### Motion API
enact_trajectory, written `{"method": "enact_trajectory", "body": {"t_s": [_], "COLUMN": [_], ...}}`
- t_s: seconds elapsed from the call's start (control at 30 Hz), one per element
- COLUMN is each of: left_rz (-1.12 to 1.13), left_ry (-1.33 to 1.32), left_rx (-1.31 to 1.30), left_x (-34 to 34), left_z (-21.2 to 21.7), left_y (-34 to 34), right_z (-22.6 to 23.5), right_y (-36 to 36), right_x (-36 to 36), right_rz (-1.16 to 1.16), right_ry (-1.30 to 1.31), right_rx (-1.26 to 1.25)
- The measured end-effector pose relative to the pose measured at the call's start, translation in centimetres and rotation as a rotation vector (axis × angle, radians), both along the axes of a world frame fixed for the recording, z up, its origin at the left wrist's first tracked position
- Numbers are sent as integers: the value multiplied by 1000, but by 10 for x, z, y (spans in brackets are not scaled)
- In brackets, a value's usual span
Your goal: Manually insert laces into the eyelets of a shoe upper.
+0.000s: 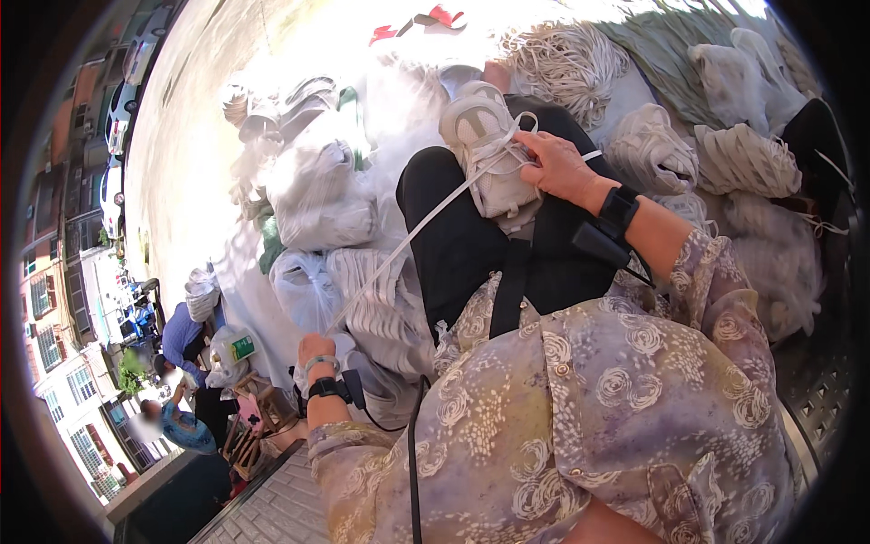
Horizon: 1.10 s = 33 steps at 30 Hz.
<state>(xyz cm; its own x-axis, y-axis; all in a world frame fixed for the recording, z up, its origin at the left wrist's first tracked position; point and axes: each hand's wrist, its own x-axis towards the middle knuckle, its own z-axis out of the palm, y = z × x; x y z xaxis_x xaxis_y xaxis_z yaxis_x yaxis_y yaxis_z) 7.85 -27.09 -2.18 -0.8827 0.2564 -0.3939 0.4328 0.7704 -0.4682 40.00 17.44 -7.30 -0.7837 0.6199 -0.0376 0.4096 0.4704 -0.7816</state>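
White sneaker point(485, 150) on knee, right hand point(560, 165) pinching its lace, left hand point(316, 349) gripping taut lace point(408, 240)

Shoe point(485, 150) on lap, under right hand point(562, 168). Lace point(408, 238) running from shoe down-left to left hand point(315, 349). Bagged bundles point(317, 195) left of shoe; lace bundles point(734, 159) right.

Harsh sunlight from top; white bags point(317, 195) and ground point(195, 118) blown out; lap shaded; fisheye bending, dark vignette at rim; edges soft.
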Motion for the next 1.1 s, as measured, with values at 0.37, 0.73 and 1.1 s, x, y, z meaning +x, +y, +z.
{"method": "enact_trajectory", "body": {"t_s": [0.37, 0.73, 1.1], "left_rz": [-643, -874, -711], "left_ry": [-116, -327, -422], "left_rx": [972, 1068, 935], "left_x": [74, 150, 149], "left_z": [-17, -18, -19], "left_y": [207, 315, 323], "right_z": [2, 29, 43], "right_y": [7, 32, 46], "right_x": [-13, -20, 8], "right_rz": [-254, -442, 357], "right_ry": [56, 490, -82], "right_rx": [-178, -962, -346]}}
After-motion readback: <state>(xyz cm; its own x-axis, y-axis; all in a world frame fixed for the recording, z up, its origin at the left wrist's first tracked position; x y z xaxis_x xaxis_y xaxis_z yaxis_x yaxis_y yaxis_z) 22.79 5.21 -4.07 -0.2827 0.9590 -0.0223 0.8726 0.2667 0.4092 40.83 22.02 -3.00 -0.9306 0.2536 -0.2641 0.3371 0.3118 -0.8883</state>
